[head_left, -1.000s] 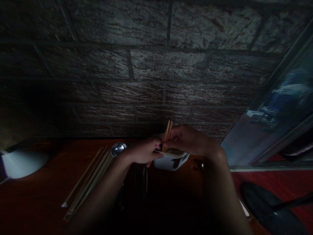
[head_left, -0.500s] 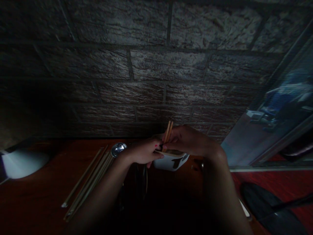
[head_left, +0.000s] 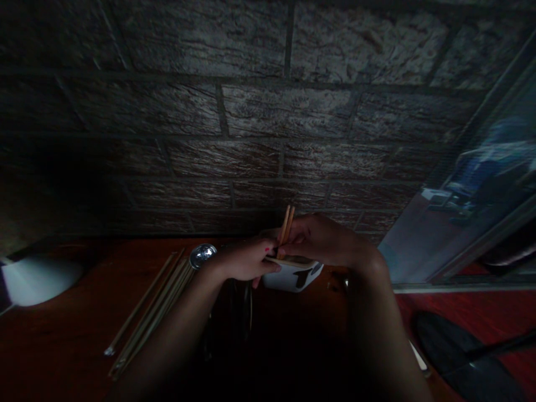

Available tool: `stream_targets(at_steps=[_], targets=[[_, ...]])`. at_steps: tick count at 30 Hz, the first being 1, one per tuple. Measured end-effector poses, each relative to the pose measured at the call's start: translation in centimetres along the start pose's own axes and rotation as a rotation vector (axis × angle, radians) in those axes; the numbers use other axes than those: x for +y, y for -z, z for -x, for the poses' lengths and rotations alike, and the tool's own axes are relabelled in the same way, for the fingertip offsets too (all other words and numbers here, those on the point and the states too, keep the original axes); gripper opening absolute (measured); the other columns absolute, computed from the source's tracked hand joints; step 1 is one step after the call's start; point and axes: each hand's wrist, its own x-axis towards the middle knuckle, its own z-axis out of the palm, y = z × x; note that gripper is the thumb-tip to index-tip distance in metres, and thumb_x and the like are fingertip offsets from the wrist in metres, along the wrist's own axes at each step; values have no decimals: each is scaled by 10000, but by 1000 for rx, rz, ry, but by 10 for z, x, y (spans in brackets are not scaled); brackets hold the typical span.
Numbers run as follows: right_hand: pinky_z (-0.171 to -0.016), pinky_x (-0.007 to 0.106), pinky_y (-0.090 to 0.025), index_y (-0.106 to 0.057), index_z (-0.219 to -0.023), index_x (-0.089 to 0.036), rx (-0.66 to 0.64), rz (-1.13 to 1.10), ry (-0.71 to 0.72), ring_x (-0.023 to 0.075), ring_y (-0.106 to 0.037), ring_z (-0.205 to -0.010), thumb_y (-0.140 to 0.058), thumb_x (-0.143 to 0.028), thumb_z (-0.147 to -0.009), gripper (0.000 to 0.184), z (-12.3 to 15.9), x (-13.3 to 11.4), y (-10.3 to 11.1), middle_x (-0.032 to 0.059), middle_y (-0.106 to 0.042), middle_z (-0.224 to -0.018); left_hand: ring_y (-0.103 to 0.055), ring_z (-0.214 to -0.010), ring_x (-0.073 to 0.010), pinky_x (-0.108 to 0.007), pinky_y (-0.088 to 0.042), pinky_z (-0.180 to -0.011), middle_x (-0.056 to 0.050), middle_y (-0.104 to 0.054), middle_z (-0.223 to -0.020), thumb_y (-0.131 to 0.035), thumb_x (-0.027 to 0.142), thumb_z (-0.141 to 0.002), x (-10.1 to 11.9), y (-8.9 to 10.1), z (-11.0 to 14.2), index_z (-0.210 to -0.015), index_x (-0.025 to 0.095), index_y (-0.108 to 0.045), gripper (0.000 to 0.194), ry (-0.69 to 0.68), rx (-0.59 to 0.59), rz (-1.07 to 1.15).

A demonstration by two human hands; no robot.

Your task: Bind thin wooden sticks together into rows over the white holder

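Note:
In the head view my right hand (head_left: 312,239) is closed around a pair of wooden chopsticks (head_left: 286,226), whose upper ends stick up above the fingers. Their lower ends go down into a white box-shaped bowl (head_left: 288,278) with dark markings on its side. My left hand (head_left: 250,259) is closed on the bowl's left edge, fingertips lying against its near corner, a small red spot near the thumb. Both hands hide much of the bowl's opening, and its contents are too dark to make out.
Several long thin sticks (head_left: 144,312) lie on the brown wooden table (head_left: 62,346) at left. A small shiny metal dish (head_left: 203,256) sits behind my left wrist. A pale cone-shaped object (head_left: 39,279) is far left. The brick wall (head_left: 251,111) rises behind; a round dark base (head_left: 464,357) stands right.
The chopsticks have shifted very slightly to the left with my right hand. My left hand and the bowl look almost the same.

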Motion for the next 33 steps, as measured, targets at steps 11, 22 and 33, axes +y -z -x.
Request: stream_targets(at_steps=[11, 22, 33], targets=[[-561, 210, -422, -725, -907, -158, 19, 4, -47, 141, -644, -705, -650, -325, -821, 202, -1, 0, 0, 30, -737, -828, -591, -463, -81, -194, -395, -425, -19, -652, -821, -557, 332, -872, -5, -1, -1, -1018, 148, -552, 235, -29, -1, 42], [-601, 220, -470, -688, -917, -163, -11, -120, -53, 147, -664, -731, -674, -313, -801, 190, 1, 1, 1, 34, -731, -845, -582, -493, -49, -172, -423, -442, -76, -668, -1053, -581, 310, -876, -4, 3, 2, -1088, 151, -543, 268, -103, -4, 90], [-584, 272, -513, -680, -933, -216, 406, 116, -187, 210, -704, -725, -679, -477, -788, 299, 52, -22, 21, 60, -748, -833, -585, -613, -78, -218, -494, -562, -88, -648, -1131, -596, 354, -868, 4, 40, 57, -1146, 152, -578, 344, -99, 320, 145]])
